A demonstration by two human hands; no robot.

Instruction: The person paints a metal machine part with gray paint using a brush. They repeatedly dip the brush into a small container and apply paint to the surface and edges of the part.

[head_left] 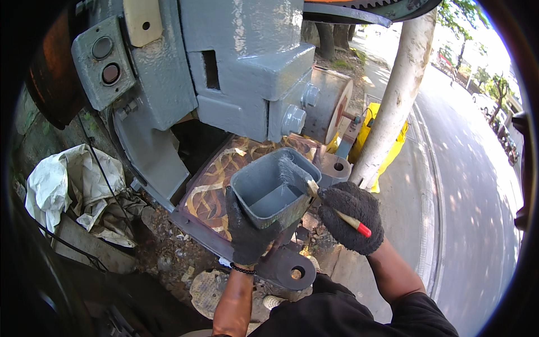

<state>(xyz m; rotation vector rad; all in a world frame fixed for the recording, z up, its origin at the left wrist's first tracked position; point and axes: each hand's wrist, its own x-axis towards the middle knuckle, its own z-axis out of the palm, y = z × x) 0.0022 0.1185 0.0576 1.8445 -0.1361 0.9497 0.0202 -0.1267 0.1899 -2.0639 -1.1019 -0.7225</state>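
My left hand (247, 233), in a dark glove, holds a grey square container (275, 188) with grey paint in it from below. My right hand (352, 216), also in a dark glove, grips a paintbrush (314, 191) with a wooden handle and a red tip. The brush bristles rest on the container's right rim, coated in grey paint. Both hands are in front of a large grey-painted machine (236, 67).
A patterned board (216, 191) lies on the machine's base under the container. Crumpled white cloth (67, 182) lies at the left. A pale pole (396, 95) rises at the right beside a yellow object (393, 151). A paved road (477, 196) runs on the far right.
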